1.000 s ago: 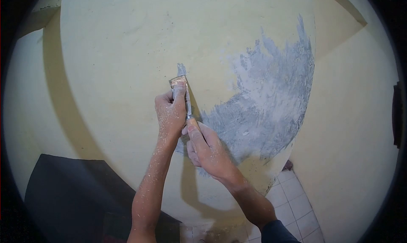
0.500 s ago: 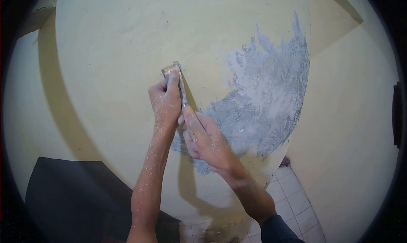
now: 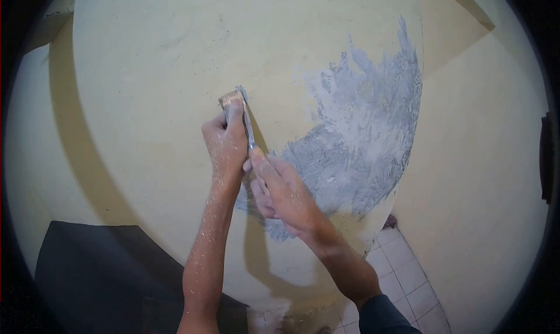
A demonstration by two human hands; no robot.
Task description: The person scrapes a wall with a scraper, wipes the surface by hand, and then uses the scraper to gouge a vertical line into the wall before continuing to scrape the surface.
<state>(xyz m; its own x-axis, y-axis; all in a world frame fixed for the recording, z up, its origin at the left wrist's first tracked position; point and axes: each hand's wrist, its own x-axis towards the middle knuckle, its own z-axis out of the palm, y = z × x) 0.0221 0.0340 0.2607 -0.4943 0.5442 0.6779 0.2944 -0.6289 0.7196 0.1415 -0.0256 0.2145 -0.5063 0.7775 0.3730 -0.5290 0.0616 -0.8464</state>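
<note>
My right hand [image 3: 283,188] is wrapped round the handle of a scraper [image 3: 250,130], whose metal part points up and to the left. At its upper end, my left hand [image 3: 227,135] grips a small yellowish block [image 3: 230,98] close against the blade. Both hands are in front of a pale yellow wall [image 3: 157,71], near a small grey mark above the block. White dust covers my fingers and left forearm. To the right, a large rough grey patch [image 3: 361,130] spreads over the wall.
A dark panel [image 3: 105,270] stands at the lower left. White floor tiles [image 3: 402,264] show at the lower right. At the far right edge is a dark object [image 3: 546,159], and a ledge [image 3: 55,22] juts out at the upper left.
The view has shifted slightly, so the wall and patch appear a little further left. Both hands keep their grips, with the block and blade slightly lower in view.
</note>
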